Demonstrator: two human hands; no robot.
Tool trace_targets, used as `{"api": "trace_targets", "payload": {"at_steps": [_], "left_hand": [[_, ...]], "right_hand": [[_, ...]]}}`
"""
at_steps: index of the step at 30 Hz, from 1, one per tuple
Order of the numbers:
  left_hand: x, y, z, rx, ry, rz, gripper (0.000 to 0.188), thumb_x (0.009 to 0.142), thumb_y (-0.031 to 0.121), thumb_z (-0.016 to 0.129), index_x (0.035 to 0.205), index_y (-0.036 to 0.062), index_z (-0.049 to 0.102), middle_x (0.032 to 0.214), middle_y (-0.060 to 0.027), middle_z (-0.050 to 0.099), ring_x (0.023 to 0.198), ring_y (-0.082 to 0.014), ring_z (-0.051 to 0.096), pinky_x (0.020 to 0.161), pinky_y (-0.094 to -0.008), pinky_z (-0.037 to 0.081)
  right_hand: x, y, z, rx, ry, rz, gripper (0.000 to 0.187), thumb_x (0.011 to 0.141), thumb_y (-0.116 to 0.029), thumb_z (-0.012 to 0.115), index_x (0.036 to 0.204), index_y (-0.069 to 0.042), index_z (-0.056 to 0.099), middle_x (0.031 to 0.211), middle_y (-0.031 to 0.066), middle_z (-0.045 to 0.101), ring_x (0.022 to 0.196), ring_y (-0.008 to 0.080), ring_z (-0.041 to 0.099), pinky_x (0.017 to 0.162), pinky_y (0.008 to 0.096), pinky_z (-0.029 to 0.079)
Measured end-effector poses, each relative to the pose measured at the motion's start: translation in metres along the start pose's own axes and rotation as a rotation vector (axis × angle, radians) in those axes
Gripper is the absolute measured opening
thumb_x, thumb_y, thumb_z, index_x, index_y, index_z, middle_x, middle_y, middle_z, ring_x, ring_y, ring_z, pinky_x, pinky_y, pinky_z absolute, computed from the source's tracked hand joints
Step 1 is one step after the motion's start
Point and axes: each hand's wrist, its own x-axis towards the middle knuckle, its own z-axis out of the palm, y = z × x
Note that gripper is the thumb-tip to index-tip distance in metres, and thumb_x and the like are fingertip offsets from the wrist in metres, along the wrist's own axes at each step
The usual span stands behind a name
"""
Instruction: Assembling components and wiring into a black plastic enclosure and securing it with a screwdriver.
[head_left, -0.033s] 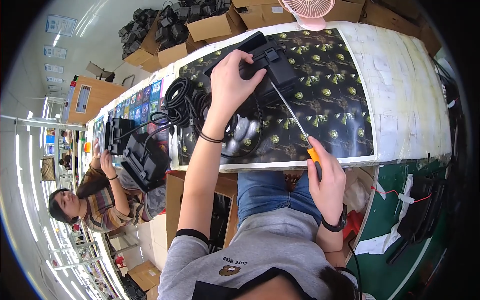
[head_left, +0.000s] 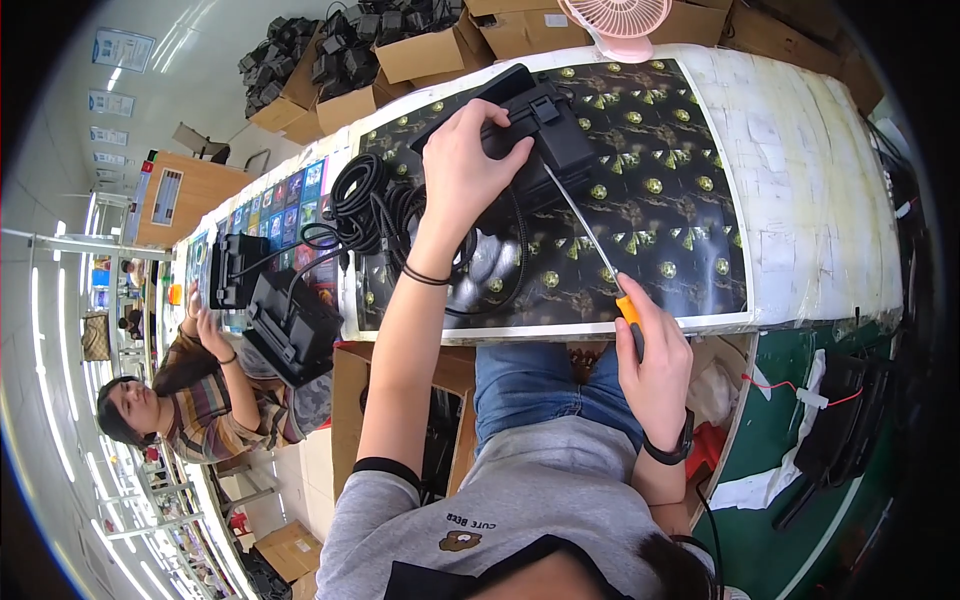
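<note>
On the dark patterned mat lies a black plastic device with a hinged flap and a bracket-like latch. My left hand grips it from the left, fingers curled over the top and thumb at its near side. In my right hand, near the table's front edge, is a screwdriver with a long metal shaft and a yellow-and-black handle. Its tip reaches up to the near side of the device; whether it touches a screw is too small to tell. Coiled black cable lies left of my left wrist.
Two more black devices sit at the table's left end beside a co-worker. A pink fan stands at the far edge, with cardboard boxes of black parts behind. A green surface with black parts is at lower right.
The co-worker's hand at the left has shifted slightly. My hands, the screwdriver and the device keep nearly the same places.
</note>
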Motion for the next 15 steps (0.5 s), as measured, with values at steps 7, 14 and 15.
{"api": "trace_targets", "payload": {"at_steps": [7,14,15], "left_hand": [[-0.013,-0.01,-0.004,-0.03,0.169,0.127,0.029,0.079,0.017,0.079,0.104,0.0075,0.067,0.112,-0.01,0.07,0.108,-0.0303,0.064,0.101,-0.0406,0.043],[-0.06,-0.021,0.005,-0.351,0.265,-0.199,0.07,0.084,0.009,0.071,0.144,0.0075,0.036,0.157,-0.0231,0.019,0.146,-0.0387,0.022,0.117,-0.0447,0.023],[-0.063,-0.021,0.008,-0.3,0.263,-0.208,0.072,0.084,0.009,0.071,0.146,0.0079,0.035,0.158,-0.0234,0.014,0.147,-0.0396,0.02,0.117,-0.0451,0.022]], "right_hand": [[0.012,-0.005,0.007,-0.115,0.02,-0.079,0.048,0.086,0.001,0.066,0.132,-0.009,0.056,0.104,0.0132,0.069,0.082,0.0281,0.066,0.072,0.0368,0.054],[0.025,-0.014,0.022,-0.168,0.054,-0.15,0.048,0.084,0.001,0.067,0.131,-0.009,0.058,0.108,0.0112,0.069,0.083,0.0243,0.065,0.073,0.0345,0.054],[0.026,-0.016,0.024,-0.196,0.069,-0.171,0.047,0.084,0.001,0.067,0.13,-0.009,0.059,0.109,0.0109,0.069,0.083,0.0237,0.065,0.072,0.0343,0.054]]}}
